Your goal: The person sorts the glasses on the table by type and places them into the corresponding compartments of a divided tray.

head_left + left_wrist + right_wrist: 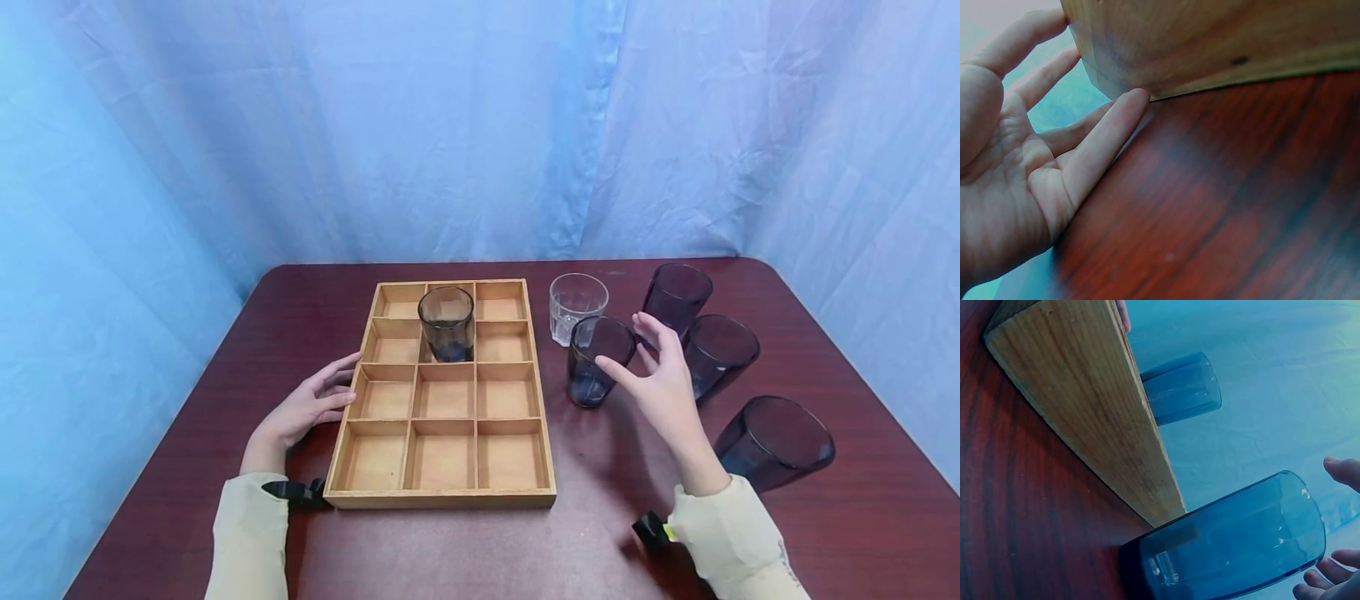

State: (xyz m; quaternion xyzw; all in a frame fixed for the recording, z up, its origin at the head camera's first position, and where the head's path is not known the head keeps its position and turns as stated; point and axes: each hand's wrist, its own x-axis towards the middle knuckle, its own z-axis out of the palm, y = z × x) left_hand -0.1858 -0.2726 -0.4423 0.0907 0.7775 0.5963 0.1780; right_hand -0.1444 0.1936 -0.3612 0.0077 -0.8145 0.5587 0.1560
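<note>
A shallow wooden box (442, 502), divided into square compartments, lies on the table with a dark tinted glass (447, 321) upright in its second row's middle compartment. My left hand (306, 410) is at the box's left side; in the left wrist view its extended fingertips (1137, 99) touch the wooden wall. Right of the box, another dark glass (592, 371) stands upright on the table. My right hand (663, 383) is spread about its rim; the right wrist view shows the thumb (1342, 472) apart from this glass, other fingers close beside its rim.
A clear glass (566, 304) stands just behind the glass near my right hand. Three more dark glasses stand at the right: one at the back (678, 292), one in the middle (718, 354) and one nearer the front (772, 442). Blue curtains (450, 133) surround the table.
</note>
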